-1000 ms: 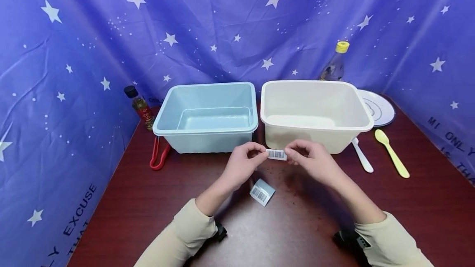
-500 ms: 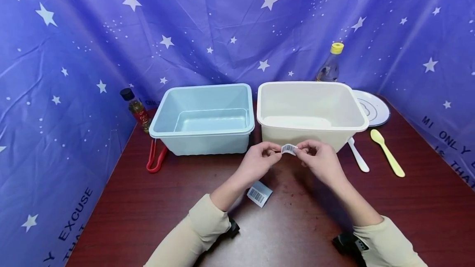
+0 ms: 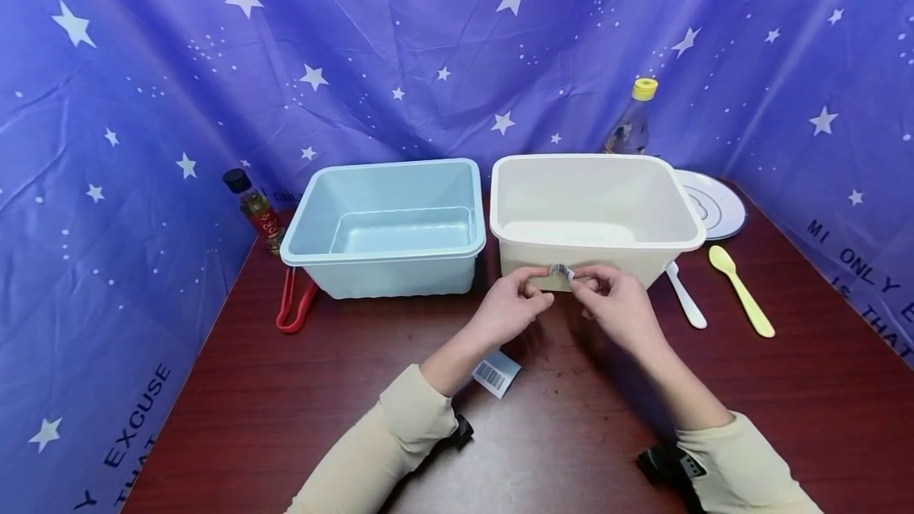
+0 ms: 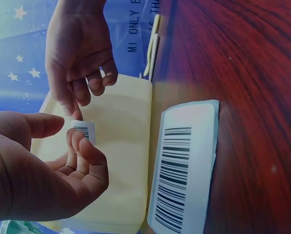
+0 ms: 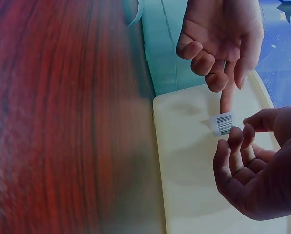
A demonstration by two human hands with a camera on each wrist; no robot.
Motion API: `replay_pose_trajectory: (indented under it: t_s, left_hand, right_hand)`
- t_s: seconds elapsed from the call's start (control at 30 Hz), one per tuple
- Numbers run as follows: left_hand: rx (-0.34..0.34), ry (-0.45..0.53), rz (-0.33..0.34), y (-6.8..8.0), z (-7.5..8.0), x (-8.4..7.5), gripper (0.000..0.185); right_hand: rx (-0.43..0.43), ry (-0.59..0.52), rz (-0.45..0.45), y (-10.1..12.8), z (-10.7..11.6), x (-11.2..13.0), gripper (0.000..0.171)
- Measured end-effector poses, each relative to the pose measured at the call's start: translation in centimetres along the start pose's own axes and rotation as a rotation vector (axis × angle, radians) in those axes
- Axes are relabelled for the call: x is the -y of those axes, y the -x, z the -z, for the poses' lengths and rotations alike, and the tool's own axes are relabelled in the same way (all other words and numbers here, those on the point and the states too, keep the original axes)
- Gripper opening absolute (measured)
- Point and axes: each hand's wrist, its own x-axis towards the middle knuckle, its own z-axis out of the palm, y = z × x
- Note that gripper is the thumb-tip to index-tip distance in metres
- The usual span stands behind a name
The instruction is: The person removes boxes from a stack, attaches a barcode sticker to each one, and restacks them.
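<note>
Both hands moved up to the cream bin's front wall since a second ago | left hand [image 3: 516, 306] and right hand [image 3: 616, 301] pinch the small white barcode sticker [image 3: 562, 270] against the glossy cream rectangular plastic bin [image 3: 671, 216] near the table's middle | press flat, smooth outward | thin, curly paper; larger white barcode label [image 3: 496, 373] lies flat on dark red woodgrain table [image 3: 286, 395]

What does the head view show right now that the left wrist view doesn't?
Only the head view shows the blue tub, red tongs, both bottles and the plate. Only the left wrist view shows the bars on the loose barcode label on the table close up. Both show the hands, left hand and right hand, at the small barcode sticker by the cream tub.
</note>
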Motion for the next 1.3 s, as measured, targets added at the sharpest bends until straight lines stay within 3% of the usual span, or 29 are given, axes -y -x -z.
replay_pose_trajectory:
  t_s: [0.27, 0.47, 0.63, 0.77, 0.9, 1.1, 1.3]
  left_hand:
    - [0.002, 0.0, 0.022, 0.0, 0.6, 0.2, 0.046]
    - [0.01, -0.062, 0.063, 0.1, 1.0, 0.4, 0.048]
    - [0.038, -0.115, 0.049, 0.4, 1.7, 1.0, 0.037]
    - [0.054, -0.117, 0.038, 0.8, 2.7, 1.1, 0.029]
    - [0.056, -0.144, 0.041, 1.4, 3.8, 1.3, 0.026]
    - [0.094, -0.199, 0.067, 2.5, 5.4, 2.0, 0.024]
    - [0.139, -0.244, 0.084, 3.9, 6.7, 2.9, 0.022]
  right_hand:
    - [0.002, -0.083, -0.048, -0.2, 0.0, 0.0, 0.026]
    - [0.047, -0.098, -0.118, -0.4, 0.0, -0.2, 0.031]
    - [0.181, -0.095, -0.152, -0.4, -0.4, 0.0, 0.032]
    - [0.316, -0.028, -0.143, 0.0, -1.0, 0.5, 0.028]
    - [0.463, 0.043, -0.132, 0.8, -1.8, 1.3, 0.019]
    - [0.682, 0.041, -0.171, 2.0, -3.4, 2.7, 0.011]
    - [0.756, 0.025, -0.19, 2.2, -4.6, 3.6, 0.009]
